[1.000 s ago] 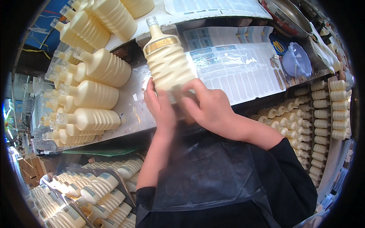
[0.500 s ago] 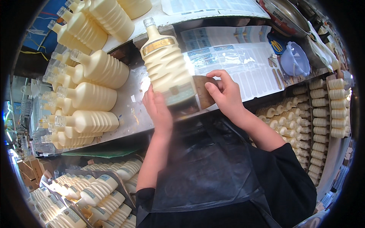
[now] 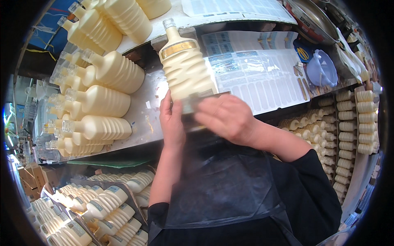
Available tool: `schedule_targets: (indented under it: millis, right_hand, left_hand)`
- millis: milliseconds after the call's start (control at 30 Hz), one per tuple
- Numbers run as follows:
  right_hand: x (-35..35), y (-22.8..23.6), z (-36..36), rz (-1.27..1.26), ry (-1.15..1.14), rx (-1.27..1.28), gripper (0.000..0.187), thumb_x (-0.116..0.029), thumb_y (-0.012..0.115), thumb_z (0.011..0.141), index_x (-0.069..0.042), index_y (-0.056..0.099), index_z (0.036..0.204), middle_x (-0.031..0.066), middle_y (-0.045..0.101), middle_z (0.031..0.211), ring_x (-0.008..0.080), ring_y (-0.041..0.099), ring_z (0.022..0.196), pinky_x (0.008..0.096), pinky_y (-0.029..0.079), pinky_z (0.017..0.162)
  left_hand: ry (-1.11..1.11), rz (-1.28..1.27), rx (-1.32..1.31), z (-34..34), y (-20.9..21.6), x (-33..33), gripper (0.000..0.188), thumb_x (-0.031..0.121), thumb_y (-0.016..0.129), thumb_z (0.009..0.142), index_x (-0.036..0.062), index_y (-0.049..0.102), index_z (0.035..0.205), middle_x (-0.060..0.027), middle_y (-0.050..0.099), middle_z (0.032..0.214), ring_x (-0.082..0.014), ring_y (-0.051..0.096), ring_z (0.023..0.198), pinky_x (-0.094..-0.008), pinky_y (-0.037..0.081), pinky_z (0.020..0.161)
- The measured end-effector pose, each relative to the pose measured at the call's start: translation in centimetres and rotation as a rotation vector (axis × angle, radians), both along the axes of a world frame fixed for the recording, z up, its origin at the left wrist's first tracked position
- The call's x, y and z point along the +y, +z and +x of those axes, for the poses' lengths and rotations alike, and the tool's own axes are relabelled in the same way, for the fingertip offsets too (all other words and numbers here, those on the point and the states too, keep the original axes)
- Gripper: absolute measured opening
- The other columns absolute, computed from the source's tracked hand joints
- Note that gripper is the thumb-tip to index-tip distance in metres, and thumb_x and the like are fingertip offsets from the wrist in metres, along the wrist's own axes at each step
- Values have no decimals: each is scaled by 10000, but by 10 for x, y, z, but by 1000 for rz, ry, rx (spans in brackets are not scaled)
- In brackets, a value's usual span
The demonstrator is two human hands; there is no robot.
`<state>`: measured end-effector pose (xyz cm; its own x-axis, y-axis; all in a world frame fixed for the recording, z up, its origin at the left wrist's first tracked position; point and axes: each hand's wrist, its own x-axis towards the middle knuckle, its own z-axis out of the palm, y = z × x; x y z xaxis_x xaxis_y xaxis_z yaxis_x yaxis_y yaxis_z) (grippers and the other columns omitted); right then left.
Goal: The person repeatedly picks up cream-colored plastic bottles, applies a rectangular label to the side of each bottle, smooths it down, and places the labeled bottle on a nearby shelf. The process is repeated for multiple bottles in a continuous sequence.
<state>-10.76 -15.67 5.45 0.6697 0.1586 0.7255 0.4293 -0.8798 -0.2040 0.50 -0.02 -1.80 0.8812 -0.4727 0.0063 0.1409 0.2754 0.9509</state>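
Observation:
A cream bottle with wavy ridges, a clear threaded neck and a gold band at the shoulder lies on the workbench, neck pointing away from me. My left hand grips the lower left side of its base, thumb toward the front. Across the base runs a pale grey-green label, partly covered. Blurred by motion, my right hand presses over the base with fingers together. A dark edge of the flat brown scraper shows at its fingers; the hand hides most of it.
More cream bottles lie stacked at the left. Clear label sheets cover the bench at the right, beside a lilac bucket. Labelled bottles fill racks below left; other bottles line shelves at the right.
My right hand has swung left from beside the bottle's base onto its front, bringing the scraper along. My left hand stays at the left side of the base.

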Motion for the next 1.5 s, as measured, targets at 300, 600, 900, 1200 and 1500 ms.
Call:
schedule_targets:
  millis: [300,600,900,1200,1500]
  right_hand:
    - [2,8,2,-61,-14,73,277,-54,719,781,-21,734,1056,116,739,1047,268,733,923,359,574,779]
    - [22,15,12,-108,-93,53,256,-90,704,765,-9,702,1008,105,698,1008,227,698,901,329,530,738]
    - [58,16,41,-301,-91,-29,177,-102,630,677,-32,641,839,67,565,789,208,587,712,319,435,628]
    - [79,-7,50,-365,-66,166,127,-125,628,741,-65,636,852,59,573,713,201,594,652,323,440,574]
    - [-1,11,22,189,-416,325,147,-167,735,912,-66,674,999,113,686,709,287,684,602,369,516,541]
  left_hand:
    - [72,-87,120,1,-7,3,476,105,613,1031,-36,497,1470,-132,586,1414,-191,555,1281,-346,420,1112]
    - [74,-154,188,2,-6,7,325,112,604,1039,-26,584,1333,-104,654,1280,-155,618,1155,-321,491,1019]
    - [0,-191,304,2,11,15,304,129,505,1081,-16,594,1332,-121,674,1245,-175,654,1107,-331,531,984]
    - [-237,-343,447,19,-12,34,484,297,328,1132,-18,487,1464,-171,573,1411,-239,588,1240,-399,464,1087]
    - [101,275,-150,1,-1,7,660,425,483,1040,-47,408,1496,-203,500,1427,-345,421,1349,-461,300,1170]
